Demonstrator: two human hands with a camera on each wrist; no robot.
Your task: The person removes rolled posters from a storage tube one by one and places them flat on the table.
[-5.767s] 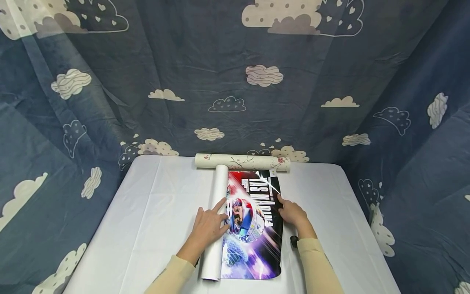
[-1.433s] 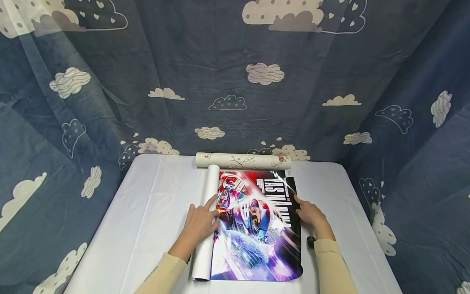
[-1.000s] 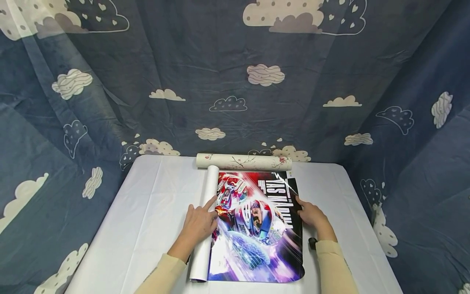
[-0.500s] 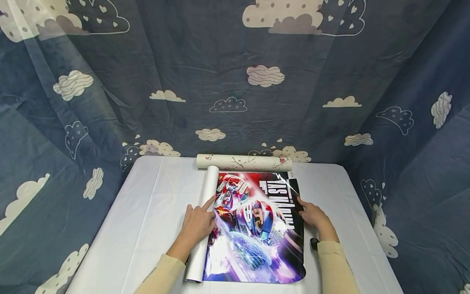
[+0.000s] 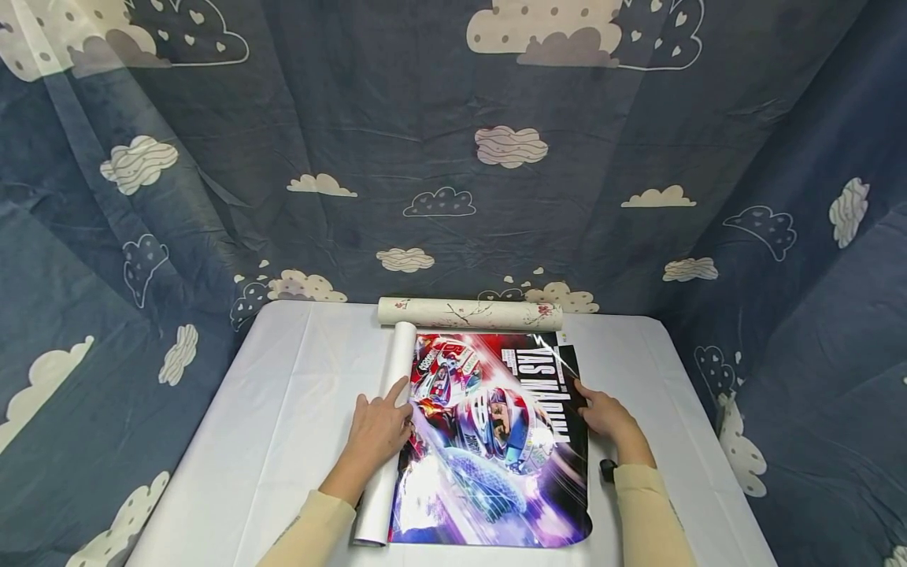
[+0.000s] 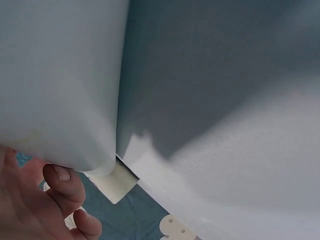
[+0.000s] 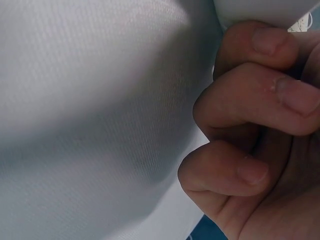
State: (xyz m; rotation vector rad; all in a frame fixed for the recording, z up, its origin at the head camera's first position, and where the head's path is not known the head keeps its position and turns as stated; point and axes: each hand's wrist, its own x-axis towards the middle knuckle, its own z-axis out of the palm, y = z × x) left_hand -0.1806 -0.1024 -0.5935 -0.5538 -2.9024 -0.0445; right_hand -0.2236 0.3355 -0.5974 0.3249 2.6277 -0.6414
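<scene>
A glossy racing poster lies partly unrolled, its printed side up, with a helmet and large white lettering. Its left part remains a white roll, seen from close up in the left wrist view. My left hand rests on this roll, the index finger stretched across to where the print begins. In the left wrist view, its slightly bent fingers show beside the roll. At the poster's right edge, my right hand pinches the sheet. The right wrist view shows curled fingers; the thumb is hidden there.
A second roll, cream with a blossom-branch pattern, lies across the back of the white table. A dark blue curtain with clouds hangs behind and at both sides. Something small and black is by the right wrist.
The roll under my left hand has shifted left, uncovering more print, including a red car. My right hand has moved the poster's edge rightward since the first frame; lately it barely moves.
</scene>
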